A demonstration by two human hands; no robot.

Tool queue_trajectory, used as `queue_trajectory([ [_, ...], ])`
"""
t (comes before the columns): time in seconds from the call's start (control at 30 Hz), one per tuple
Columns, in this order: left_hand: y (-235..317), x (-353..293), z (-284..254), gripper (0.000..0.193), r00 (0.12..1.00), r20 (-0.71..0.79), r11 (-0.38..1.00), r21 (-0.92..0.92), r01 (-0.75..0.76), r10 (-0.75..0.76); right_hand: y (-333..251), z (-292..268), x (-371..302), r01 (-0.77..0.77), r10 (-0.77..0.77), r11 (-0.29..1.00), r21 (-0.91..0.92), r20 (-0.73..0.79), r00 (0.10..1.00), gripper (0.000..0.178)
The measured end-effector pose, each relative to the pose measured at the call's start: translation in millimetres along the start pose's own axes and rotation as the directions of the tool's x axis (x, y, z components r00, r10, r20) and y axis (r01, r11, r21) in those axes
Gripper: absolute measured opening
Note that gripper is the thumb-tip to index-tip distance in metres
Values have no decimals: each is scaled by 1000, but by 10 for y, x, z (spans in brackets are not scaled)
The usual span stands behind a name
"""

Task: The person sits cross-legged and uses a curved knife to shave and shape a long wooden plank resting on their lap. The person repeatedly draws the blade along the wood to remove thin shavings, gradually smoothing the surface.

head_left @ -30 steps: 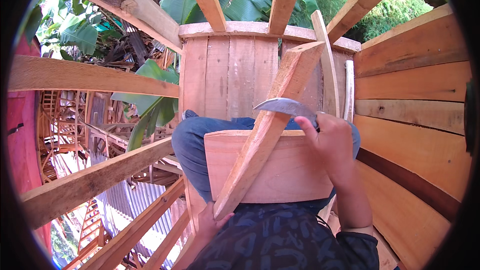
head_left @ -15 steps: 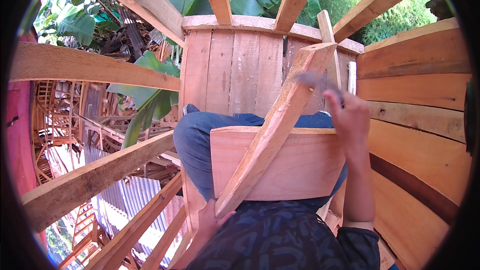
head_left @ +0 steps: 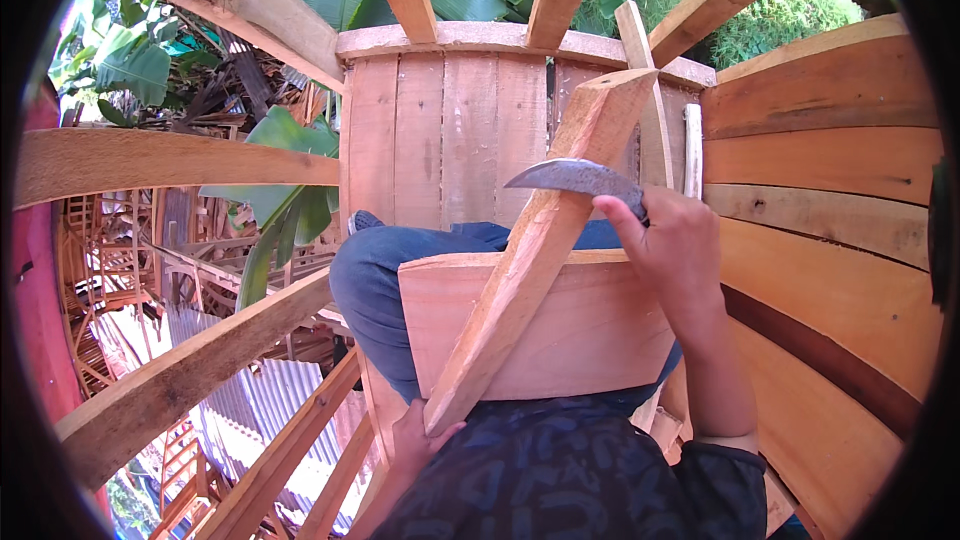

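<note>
A long squared wooden beam point(head_left: 500, 305) lies slantwise over my lap, its far end toward the upper right. It rests on a wide flat board point(head_left: 590, 325) that lies across my thighs. My right hand point(head_left: 678, 245) is closed round the handle of a curved knife point(head_left: 572, 176), and the handle itself is mostly hidden by the fingers. The grey blade lies across the upper part of the beam, its tip pointing left. Pale, freshly cut facets show along the beam's edge. At the beam's near end my left hand point(head_left: 415, 440) grips it low down, close to my shirt.
Upright planks point(head_left: 420, 140) close off the front, below a top rail point(head_left: 480, 37). A thin stick point(head_left: 650, 105) leans there behind the beam. Horizontal boards point(head_left: 820, 240) wall the right side. Bare timbers point(head_left: 200, 365) spread out on the left, above corrugated metal sheets point(head_left: 265, 400).
The knife, blurred before, is now sharp and has moved left and slightly down along the beam with my right hand. My left hand keeps its grip. The whole view has shifted slightly.
</note>
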State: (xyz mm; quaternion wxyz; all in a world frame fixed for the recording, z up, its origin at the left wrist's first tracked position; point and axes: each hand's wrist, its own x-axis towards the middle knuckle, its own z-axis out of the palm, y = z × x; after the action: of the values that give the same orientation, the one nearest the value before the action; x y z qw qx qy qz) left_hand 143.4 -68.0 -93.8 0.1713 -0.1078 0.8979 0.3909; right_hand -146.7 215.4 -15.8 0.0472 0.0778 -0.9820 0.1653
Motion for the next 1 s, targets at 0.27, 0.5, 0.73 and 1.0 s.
queue_trajectory([
  [0.27, -11, -8, 3, 55, 1000, 19, 1000, -4, 18, -18, 909, -138, 477, -456, 450, 890, 3, -174, 876, 66],
  [0.5, -4, 46, 18, 55, 1000, 8, 997, -76, 12, -11, 176, -310, -28, -147, 152, 984, 98, -45, 987, 60],
  [0.73, 83, 22, -60, 53, 999, 16, 998, -54, 38, -37, 125, 107, 55, -10, 12, 999, -44, 33, 999, 61],
  [1.0, -3, 28, 29, 55, 1000, 9, 998, -52, 29, -29, 818, -339, 461, -401, 483, 839, 368, -164, 860, 70],
])
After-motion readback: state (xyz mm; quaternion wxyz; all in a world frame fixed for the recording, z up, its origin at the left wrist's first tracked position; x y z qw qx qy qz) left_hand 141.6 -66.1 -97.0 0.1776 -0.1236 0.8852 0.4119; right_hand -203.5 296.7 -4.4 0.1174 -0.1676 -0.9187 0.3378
